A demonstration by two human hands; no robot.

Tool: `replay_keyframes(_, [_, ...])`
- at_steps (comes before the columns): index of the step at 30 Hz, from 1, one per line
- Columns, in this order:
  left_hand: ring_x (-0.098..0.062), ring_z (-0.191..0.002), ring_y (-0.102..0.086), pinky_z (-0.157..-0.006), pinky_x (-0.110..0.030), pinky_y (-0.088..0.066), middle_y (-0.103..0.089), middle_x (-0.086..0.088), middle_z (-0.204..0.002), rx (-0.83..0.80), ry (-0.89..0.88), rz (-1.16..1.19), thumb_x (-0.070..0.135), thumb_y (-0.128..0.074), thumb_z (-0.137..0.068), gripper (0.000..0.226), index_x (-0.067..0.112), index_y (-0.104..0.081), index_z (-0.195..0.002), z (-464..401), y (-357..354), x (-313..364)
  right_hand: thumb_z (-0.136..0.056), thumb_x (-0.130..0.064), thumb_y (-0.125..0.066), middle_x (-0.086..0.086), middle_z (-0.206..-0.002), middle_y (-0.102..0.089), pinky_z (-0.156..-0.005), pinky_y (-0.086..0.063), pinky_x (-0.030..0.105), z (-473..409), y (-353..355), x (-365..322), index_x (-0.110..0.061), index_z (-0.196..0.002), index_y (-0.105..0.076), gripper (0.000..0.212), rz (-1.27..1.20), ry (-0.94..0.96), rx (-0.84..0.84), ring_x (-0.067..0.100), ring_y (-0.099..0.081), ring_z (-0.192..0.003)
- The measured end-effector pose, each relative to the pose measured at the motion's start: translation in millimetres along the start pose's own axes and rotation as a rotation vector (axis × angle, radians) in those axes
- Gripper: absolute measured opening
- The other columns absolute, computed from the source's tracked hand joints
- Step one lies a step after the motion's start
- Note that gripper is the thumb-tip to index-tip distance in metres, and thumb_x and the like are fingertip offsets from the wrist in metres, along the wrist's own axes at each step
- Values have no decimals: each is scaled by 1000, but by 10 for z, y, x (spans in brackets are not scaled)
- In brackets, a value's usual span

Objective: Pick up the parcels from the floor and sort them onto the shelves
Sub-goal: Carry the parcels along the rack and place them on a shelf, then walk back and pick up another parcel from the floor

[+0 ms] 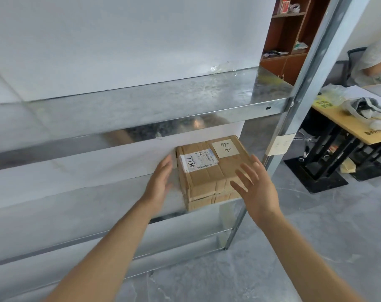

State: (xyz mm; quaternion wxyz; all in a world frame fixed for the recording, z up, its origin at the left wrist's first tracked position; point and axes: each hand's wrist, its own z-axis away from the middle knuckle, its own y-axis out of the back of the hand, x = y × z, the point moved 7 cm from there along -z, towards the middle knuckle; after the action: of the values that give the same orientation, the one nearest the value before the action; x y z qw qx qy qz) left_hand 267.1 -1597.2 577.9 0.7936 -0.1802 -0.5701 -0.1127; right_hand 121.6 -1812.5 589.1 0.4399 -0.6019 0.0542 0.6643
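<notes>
A brown cardboard parcel (209,171) rests on a middle shelf (98,199) of the metal rack, at its right end. It bears a white label with handwritten digits and a pale square note. My left hand (159,182) hovers just left of the parcel, fingers extended, a small gap between palm and box. My right hand (257,186) is spread open in front of the parcel's right side, overlapping its corner in view. Neither hand grips the parcel.
An upper metal shelf (141,110) lies above, backed by a white wall. The rack's upright post (294,105) stands at the right. Beyond it are a wooden desk (348,125) with bags, a brown bookcase (287,35), a seated person's sleeve (376,53) and grey floor (294,247).
</notes>
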Motion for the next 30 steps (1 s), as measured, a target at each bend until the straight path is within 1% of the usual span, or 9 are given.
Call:
replay_keyframes(2, [-24,-153,-37,-126,-53,-26,-41,0,-165,25,42,216,36,-40,-109,51,25,-40,-159,151,140,27,-105,-38,-49,5,-138,-66,-109,-49,52,56,-158,66,-31,-142,-58,39,-79,-45,-64,29,-63,-129])
replay_keyframes(4, [-32,-149,-43,-124,-57,-30,-49,-7,-160,38,70,399,42,-42,-107,52,24,-47,-155,319,327,35,-104,-41,-47,9,-141,-65,-110,-47,54,129,-372,198,-27,-143,-58,43,-121,-99,-148,33,-63,-129])
replay_keyframes(6, [-35,-144,-49,-121,-59,-35,-56,-10,-154,87,61,537,46,-46,-104,53,22,-54,-151,510,580,41,-105,-45,-41,10,-144,-63,-112,-45,54,212,-626,341,-25,-145,-57,47,-114,-143,-235,32,-63,-129])
replay_keyframes(9, [-38,-138,-56,-117,-59,-40,-64,-14,-147,173,1,675,48,-52,-100,53,21,-61,-145,859,1016,37,-105,-49,-37,9,-143,-64,-110,-47,53,405,-1069,595,-24,-145,-56,50,-73,-213,-355,30,-66,-124])
replay_keyframes(15, [-41,-135,-60,-116,-60,-42,-67,-15,-143,330,-135,798,52,-50,-99,56,21,-62,-145,1730,2085,-56,-104,-55,-35,10,-139,-68,-112,-45,57,1034,-2027,1246,-23,-142,-59,56,-6,-364,-552,36,-65,-127])
replay_keyframes(18, [-42,-133,-61,-117,-60,-41,-68,-15,-142,451,-204,842,53,-47,-100,55,22,-63,-143,2318,2748,-142,-103,-59,-35,9,-138,-69,-112,-44,57,1542,-2570,1637,-24,-141,-60,58,35,-446,-655,37,-64,-128])
replay_keyframes(21, [-42,-131,-63,-116,-59,-42,-68,-13,-142,572,-275,874,53,-44,-102,53,25,-65,-141,2999,3415,-265,-102,-60,-36,11,-140,-68,-114,-42,58,2189,-3099,2102,-23,-142,-60,59,77,-529,-758,37,-62,-129])
replay_keyframes(26, [-45,-131,-62,-109,-59,-50,-67,-15,-143,811,-359,934,52,-45,-102,50,25,-69,-136,4212,4440,-607,-102,-62,-35,11,-142,-65,-115,-41,59,3395,-3859,2919,-26,-142,-60,59,217,-631,-940,36,-61,-131])
replay_keyframes(30, [-43,-136,-58,-114,-60,-44,-65,-16,-143,981,-401,994,49,-46,-102,45,25,-72,-130,5164,5104,-902,-100,-64,-36,11,-141,-66,-112,-44,59,4312,-4330,3529,-27,-141,-61,60,303,-699,-1047,36,-61,-131])
